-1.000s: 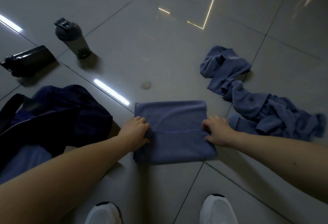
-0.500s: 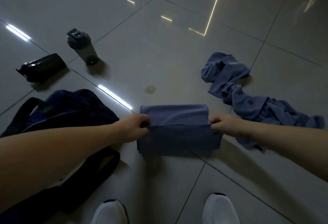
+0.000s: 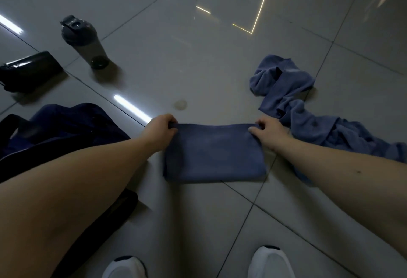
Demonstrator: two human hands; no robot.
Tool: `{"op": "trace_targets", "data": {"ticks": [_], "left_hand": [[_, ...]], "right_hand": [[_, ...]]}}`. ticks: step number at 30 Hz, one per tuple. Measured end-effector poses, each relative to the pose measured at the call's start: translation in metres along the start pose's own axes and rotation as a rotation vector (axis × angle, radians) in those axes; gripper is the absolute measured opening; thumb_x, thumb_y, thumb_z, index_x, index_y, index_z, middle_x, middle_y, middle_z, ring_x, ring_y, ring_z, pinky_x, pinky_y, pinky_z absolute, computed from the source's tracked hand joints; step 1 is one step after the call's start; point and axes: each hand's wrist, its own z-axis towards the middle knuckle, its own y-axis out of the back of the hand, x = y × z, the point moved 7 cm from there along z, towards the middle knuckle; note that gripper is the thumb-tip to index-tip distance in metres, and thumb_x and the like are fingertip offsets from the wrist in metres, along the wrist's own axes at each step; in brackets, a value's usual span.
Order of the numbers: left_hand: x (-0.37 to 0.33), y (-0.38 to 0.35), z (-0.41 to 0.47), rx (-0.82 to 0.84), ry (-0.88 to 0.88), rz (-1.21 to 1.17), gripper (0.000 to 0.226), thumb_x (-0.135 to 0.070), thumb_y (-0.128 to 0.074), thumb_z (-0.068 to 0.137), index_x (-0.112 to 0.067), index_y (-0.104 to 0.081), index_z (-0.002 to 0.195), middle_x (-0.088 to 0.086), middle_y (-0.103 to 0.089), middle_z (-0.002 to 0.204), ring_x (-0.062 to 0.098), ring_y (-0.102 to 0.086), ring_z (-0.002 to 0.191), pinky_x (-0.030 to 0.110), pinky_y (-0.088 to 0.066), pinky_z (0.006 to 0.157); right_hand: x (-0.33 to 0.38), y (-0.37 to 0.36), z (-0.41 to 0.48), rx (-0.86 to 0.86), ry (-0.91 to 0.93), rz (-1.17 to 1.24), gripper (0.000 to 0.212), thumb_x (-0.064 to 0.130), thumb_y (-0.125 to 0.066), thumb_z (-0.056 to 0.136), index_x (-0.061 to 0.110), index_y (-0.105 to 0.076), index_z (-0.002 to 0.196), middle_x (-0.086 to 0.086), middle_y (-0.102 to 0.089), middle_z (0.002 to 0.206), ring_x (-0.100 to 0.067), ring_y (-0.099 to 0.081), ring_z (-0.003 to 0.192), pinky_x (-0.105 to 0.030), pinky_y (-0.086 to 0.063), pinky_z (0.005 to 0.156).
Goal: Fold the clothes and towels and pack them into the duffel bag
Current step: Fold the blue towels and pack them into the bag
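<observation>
Folded towel (image 3: 214, 153): plain slate blue, no pattern. Crumpled cloths (image 3: 308, 119), right of the folded towel: the same slate blue, plain, with one small darker spot. Duffel bag (image 3: 66, 127), left of the folded towel: dark navy, with a black strap (image 3: 11, 123). Bottle (image 3: 84, 41), beyond and left of the folded towel: smoky grey body, dark grey lid, black base. Pouch (image 3: 28, 70), further left: glossy black. Floor (image 3: 198, 57): pale grey tiles, thin dark joint lines, white reflected light streaks. Left shoe (image 3: 124, 267) and right shoe (image 3: 272, 263): white, dark collar trim.

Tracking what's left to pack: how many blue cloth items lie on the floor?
2: a folded blue towel held by the left hand and right hand; a crumpled blue cloth heap to its right, possibly several pieces.
</observation>
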Motion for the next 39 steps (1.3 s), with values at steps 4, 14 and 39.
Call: {"op": "trace_targets", "data": {"ticks": [4,14,39], "left_hand": [[0.008,-0.009,0.002,-0.018,0.067,0.011,0.02,-0.016,-0.058,0.09,-0.024,-0.064,0.108,0.0,-0.065,0.107,0.025,-0.061,0.098,0.038,-0.053,0.087],[-0.051,-0.043,-0.062,-0.026,-0.349,0.455,0.027,-0.029,-0.063,0.085,-0.012,-0.062,0.106,0.011,-0.057,0.115,0.035,-0.053,0.108,0.044,-0.041,0.086],[-0.081,-0.097,-0.094,0.171,-0.432,0.479,0.058,-0.027,-0.059,0.088,-0.018,-0.042,0.143,0.01,-0.035,0.15,0.035,-0.036,0.134,0.045,-0.026,0.11]], "right_hand": [[-0.015,-0.011,-0.001,-0.089,-0.083,0.075,0.022,0.026,-0.073,0.088,0.01,-0.062,0.1,-0.002,-0.061,0.088,-0.023,-0.057,0.087,-0.03,-0.041,0.072],[-0.045,-0.042,-0.051,-0.02,-0.452,-0.01,0.069,0.051,-0.073,0.073,0.006,-0.054,0.122,-0.016,-0.064,0.122,-0.037,-0.064,0.105,-0.043,-0.055,0.085],[-0.055,-0.078,-0.087,0.224,-0.709,0.098,0.024,0.022,-0.069,0.086,0.005,-0.06,0.101,-0.005,-0.053,0.076,-0.017,-0.049,0.061,-0.025,-0.036,0.044]]}}
